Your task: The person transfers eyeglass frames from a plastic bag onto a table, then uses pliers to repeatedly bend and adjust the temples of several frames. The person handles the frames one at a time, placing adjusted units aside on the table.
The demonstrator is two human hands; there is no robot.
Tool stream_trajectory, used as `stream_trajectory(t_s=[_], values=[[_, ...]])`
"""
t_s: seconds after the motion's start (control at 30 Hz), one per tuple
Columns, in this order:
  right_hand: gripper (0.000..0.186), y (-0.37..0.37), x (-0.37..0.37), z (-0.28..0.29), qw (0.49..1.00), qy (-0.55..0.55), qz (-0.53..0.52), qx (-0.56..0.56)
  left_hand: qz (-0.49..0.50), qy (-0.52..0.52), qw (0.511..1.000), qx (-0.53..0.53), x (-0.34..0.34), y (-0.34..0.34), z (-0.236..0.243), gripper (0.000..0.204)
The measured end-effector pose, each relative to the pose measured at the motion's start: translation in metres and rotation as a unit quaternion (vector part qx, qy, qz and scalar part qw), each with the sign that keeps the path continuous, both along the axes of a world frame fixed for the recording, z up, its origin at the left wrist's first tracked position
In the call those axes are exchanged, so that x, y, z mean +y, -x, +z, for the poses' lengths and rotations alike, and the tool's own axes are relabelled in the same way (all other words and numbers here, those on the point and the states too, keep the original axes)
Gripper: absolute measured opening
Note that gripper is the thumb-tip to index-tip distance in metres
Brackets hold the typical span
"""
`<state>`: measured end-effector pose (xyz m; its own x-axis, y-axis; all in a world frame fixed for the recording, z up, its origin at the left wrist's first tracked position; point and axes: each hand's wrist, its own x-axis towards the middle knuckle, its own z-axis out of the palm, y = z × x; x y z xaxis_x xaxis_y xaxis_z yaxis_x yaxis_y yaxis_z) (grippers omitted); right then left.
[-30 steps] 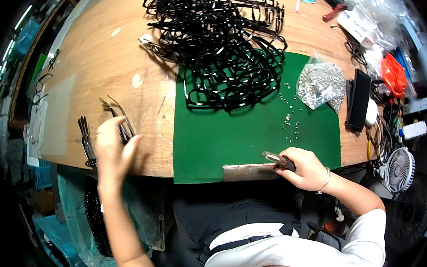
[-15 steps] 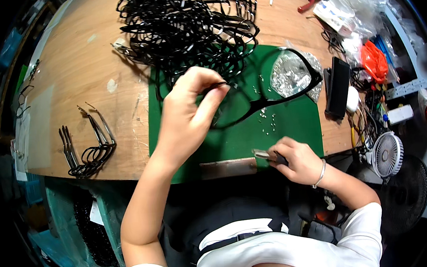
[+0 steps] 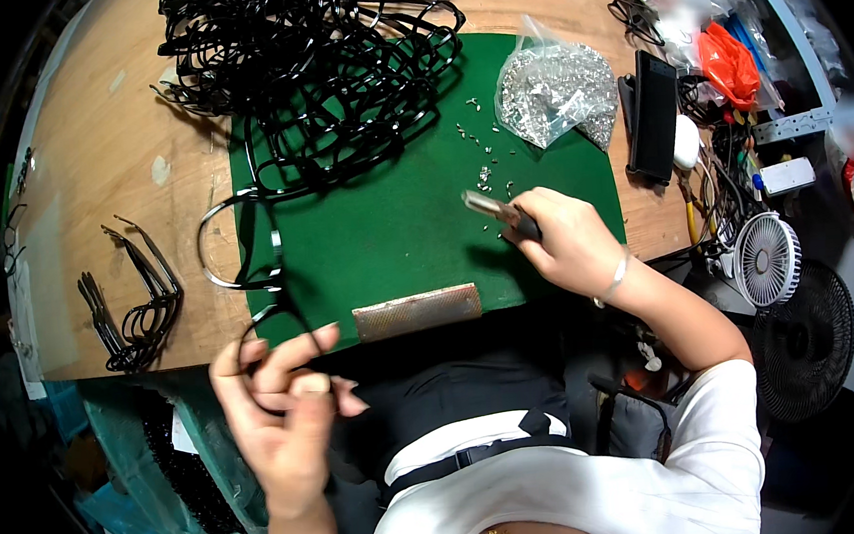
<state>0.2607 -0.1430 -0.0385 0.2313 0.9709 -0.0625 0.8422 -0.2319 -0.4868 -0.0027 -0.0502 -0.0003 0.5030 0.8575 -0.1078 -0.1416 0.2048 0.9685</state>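
My left hand (image 3: 281, 419) is low at the left near the table edge, closed on one end of a black eyeglass frame (image 3: 206, 224), whose other rim stands up over the left part of the green mat (image 3: 374, 236). My right hand (image 3: 555, 237) grips a pair of metal-tipped pliers (image 3: 485, 205) above the mat's right half, near small silver pieces (image 3: 485, 175). A clear bag of silver pieces (image 3: 548, 87) lies beyond it. A narrow metal plate (image 3: 415, 311) lies along the mat's front edge.
A big tangle of black frames (image 3: 300, 56) covers the back. Several folded frames (image 3: 145, 319) lie at left. At right are a black flat case (image 3: 651, 119), a red bag (image 3: 727, 63), cables, a white fan (image 3: 766, 260) and a larger black fan (image 3: 814, 347).
My left hand went from the folded frames to mid-mat with a frame, then down toward me and left, turning it upright. My right hand with the pliers moved up over the mat.
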Motion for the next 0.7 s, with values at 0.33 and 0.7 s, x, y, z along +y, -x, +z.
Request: stream_trajectory(t_s=[0.33, 0.7], values=[[0.016, 0.007, 0.012, -0.021, 0.999, 0.004, -0.001, -0.032, -0.094, -0.024, 0.994, -0.041, -0.015, -0.021, -0.011, 0.101], [0.014, 0.068, 0.008, 0.043, 0.919, -0.068, -0.001, 0.389, -0.041, -0.211, 0.976, 0.025, -0.028, -0.047, -0.022, 0.089]])
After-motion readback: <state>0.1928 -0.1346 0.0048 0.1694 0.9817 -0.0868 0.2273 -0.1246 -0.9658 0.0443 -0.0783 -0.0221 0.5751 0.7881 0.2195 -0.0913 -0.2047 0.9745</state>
